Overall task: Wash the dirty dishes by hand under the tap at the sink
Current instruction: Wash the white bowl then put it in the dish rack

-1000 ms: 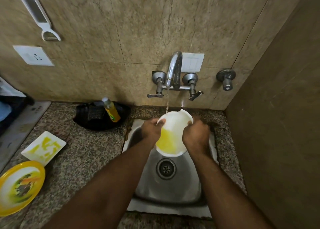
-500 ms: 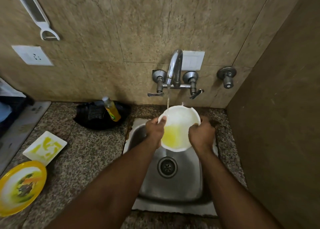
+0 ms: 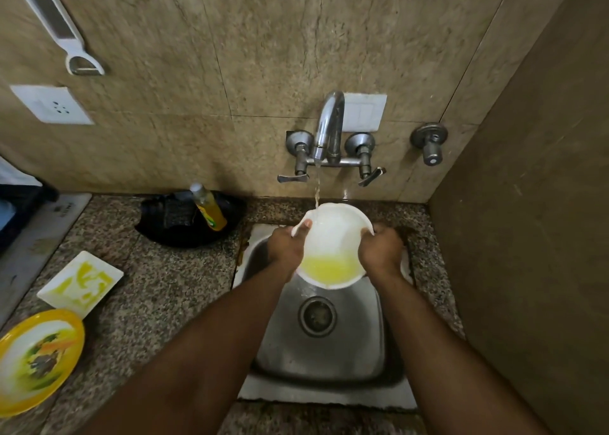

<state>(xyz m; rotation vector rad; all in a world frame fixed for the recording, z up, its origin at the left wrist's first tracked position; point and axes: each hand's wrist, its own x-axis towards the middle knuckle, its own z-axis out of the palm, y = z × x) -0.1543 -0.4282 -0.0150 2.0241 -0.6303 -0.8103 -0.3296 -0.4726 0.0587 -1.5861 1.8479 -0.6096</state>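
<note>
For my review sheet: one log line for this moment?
left hand, right hand: hold white bowl | tap: running | yellow water pooled

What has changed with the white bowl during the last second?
Both hands, left hand and right hand, tipped the white bowl flatter under the tap, and its yellow water pooled at the near side. The grip stayed the same.

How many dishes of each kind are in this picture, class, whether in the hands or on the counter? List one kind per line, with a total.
Round white bowl, held under the tap by the left hand and right hand: 1
Square white plate, yellow-smeared, on the counter: 1
Round yellow-rimmed plate, with food scraps, on the counter: 1
Total: 3
</note>
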